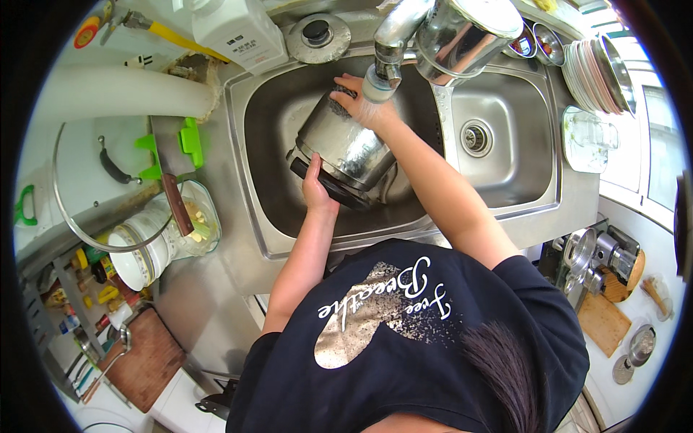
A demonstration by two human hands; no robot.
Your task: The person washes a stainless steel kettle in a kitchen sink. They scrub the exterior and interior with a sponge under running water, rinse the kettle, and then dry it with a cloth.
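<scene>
A steel pot (346, 140) with black handles lies tilted on its side in the large left sink basin (411, 200). My left hand (319, 189) grips it by the black handle (338, 187) at its lower edge, thumb along the metal. Against the pot's upper end, my right hand (368, 105) holds a metal mesh scourer (342, 102), its fingers spread over it. Water runs from the faucet (380, 84) onto the back of that hand.
A pot lid (318, 38) and a white jug (241, 35) stand behind the basin. A steel canister (460, 40) is beside the faucet. Stacked plates (590, 78) and a glass dish (584, 138) are at right. Bowls (132, 254) and a cleaver (172, 178) are at left.
</scene>
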